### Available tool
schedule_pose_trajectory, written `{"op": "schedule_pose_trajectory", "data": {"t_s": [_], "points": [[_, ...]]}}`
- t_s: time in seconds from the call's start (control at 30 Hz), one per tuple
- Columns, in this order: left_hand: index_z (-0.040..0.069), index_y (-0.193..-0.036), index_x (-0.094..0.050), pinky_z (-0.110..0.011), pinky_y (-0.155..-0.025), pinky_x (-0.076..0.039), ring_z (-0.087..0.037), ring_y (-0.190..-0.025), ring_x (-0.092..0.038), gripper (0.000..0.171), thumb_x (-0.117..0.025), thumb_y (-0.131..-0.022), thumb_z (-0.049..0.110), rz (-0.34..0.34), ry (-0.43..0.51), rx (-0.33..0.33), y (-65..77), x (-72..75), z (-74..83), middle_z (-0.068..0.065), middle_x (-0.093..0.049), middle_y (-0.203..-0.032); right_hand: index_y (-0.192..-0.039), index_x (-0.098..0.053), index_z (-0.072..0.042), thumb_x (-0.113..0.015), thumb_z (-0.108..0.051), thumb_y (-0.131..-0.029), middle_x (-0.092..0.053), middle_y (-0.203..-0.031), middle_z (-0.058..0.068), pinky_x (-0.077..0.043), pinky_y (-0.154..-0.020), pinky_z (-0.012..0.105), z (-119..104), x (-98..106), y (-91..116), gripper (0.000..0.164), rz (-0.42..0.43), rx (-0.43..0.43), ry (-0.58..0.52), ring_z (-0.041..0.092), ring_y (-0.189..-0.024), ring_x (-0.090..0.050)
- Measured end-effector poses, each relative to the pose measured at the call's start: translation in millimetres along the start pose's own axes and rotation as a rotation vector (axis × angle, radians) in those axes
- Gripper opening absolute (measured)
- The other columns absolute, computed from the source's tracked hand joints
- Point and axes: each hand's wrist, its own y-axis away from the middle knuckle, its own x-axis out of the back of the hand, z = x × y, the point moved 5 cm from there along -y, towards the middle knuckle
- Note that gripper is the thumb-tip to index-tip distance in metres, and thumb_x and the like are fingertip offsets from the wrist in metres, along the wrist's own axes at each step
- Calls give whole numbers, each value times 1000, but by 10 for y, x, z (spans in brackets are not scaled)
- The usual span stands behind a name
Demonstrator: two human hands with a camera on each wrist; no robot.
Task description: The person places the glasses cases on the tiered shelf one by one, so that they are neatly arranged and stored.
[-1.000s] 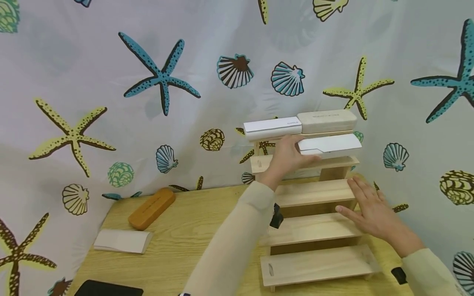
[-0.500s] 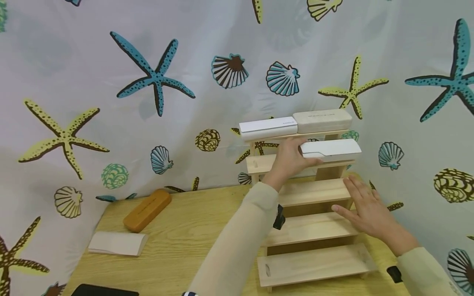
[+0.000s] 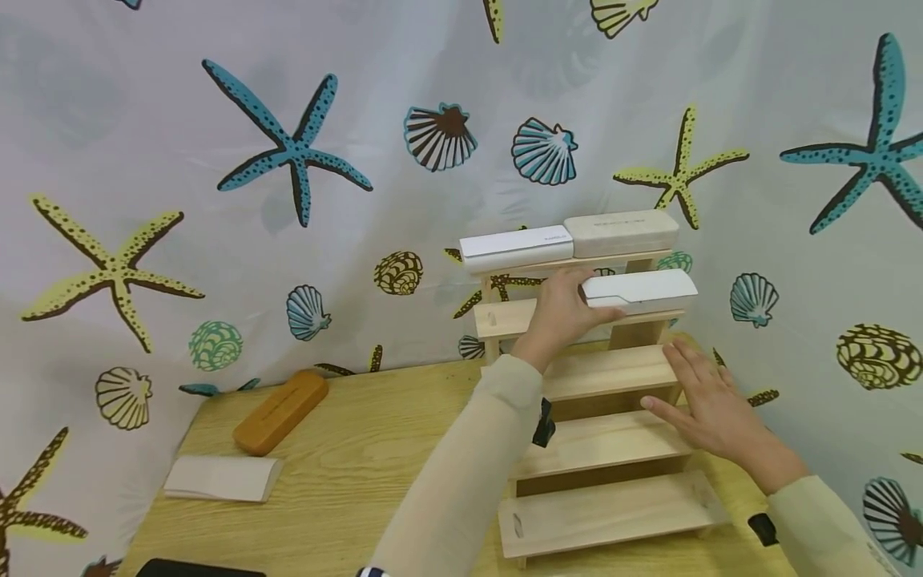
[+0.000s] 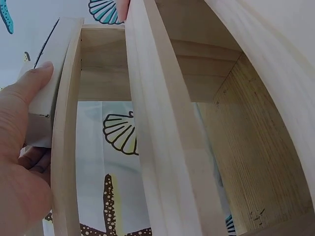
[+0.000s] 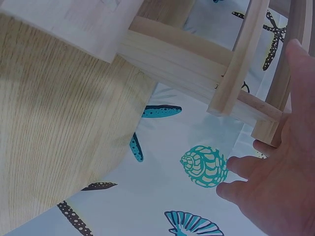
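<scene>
My left hand (image 3: 557, 319) grips the left end of a white glasses case (image 3: 643, 291), thumb in front and fingers behind. The case lies along the second shelf from the top of a stepped wooden rack (image 3: 613, 375). In the left wrist view, the thumb presses the side of the case (image 4: 55, 61) right beside the shelf edge. My right hand (image 3: 717, 407) is at the rack's right side, fingers extended and fingertips at the right end of the third shelf. Seen from the right wrist, the hand (image 5: 275, 167) is spread against the shelf ends.
On the top shelf sit a white glasses case (image 3: 517, 248) and a cream case (image 3: 622, 232), end to end. An orange-brown case (image 3: 281, 413) and a flat off-white case (image 3: 222, 478) lie on the table (image 3: 346, 481) at left. A black object (image 3: 198, 569) shows at the bottom edge.
My left hand has lowered the white glasses case onto the second shelf. The right hand stays at the rack's side. The head view has turned slightly to the right.
</scene>
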Motion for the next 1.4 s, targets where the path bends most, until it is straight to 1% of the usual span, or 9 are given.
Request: {"op": "schedule_pose_trajectory", "data": {"t_s": [0.17,0.37,0.77,0.9,1.0,1.13,1.23,1.33,1.4], "points": [[6,-149,-58,-39,-118,-47,-27,-140,-55,77,-88,-87,41,-7,-1,1,-10,-12,-10,-10,-62,-148,-170,-11,-5,-59,-57,-104,-11,-175,25,-16,-114,84,-4,5,7,97,-2,-2,1,53,-157,-19],[7,-138,-66,-38,-110,-51,-24,-127,-61,66,-89,-86,40,5,-12,-15,-30,-18,-31,-7,-68,-133,-169,-11,-4,-60,-57,-104,-10,-175,25,-17,-114,84,-23,9,15,97,-11,-3,-5,53,-158,-18],[9,-156,-51,-38,-122,-42,-25,-145,-51,84,-89,-86,38,1,3,-15,-7,31,-51,-9,-57,-155,-169,-12,-3,-61,-56,-103,-10,-175,25,-20,-114,84,-44,1,2,98,2,12,7,53,-157,-20],[10,-158,-49,-37,-114,-49,-21,-125,-60,88,-88,-86,41,-8,-20,-58,34,54,-35,-8,-61,-149,-169,-11,-3,-61,-56,-103,-7,-176,24,-18,-114,84,-27,0,14,98,-6,5,-1,52,-158,-17],[11,-159,-48,-32,-100,-54,-15,-100,-61,90,-89,-85,44,-8,-44,-100,70,81,-45,-5,-67,-131,-170,-9,-4,-60,-57,-104,-5,-176,23,-17,-114,84,-19,-4,18,98,-13,2,-7,52,-158,-16],[12,-160,-45,-28,-83,-55,-13,-85,-62,91,-88,-85,44,-17,-64,-166,136,147,-72,-2,-69,-103,-169,-9,-3,-59,-57,-104,-5,-176,24,-17,-114,85,-17,-14,28,98,-13,2,-8,53,-157,-17],[13,-161,-43,-33,-99,-56,-18,-112,-68,92,-86,-88,46,-8,-79,-174,206,247,-119,-5,-72,-124,-169,-11,-2,-60,-56,-104,-6,-176,24,-17,-114,85,-14,-19,33,97,-1,6,-7,54,-157,-17],[15,-162,-42,-42,-118,-45,-24,-143,-54,90,-84,-89,49,10,-68,-165,283,372,-194,-6,-59,-154,-169,-11,-3,-60,-55,-104,-6,-176,24,-18,-114,84,-14,-20,30,97,11,11,-4,53,-158,-17],[14,-162,-42,-46,-123,-41,-27,-150,-47,90,-83,-90,48,22,-52,-170,345,461,-255,-6,-51,-161,-169,-11,-3,-61,-54,-104,-7,-176,24,-19,-113,84,-22,-19,22,97,18,18,-3,52,-158,-17]]}}
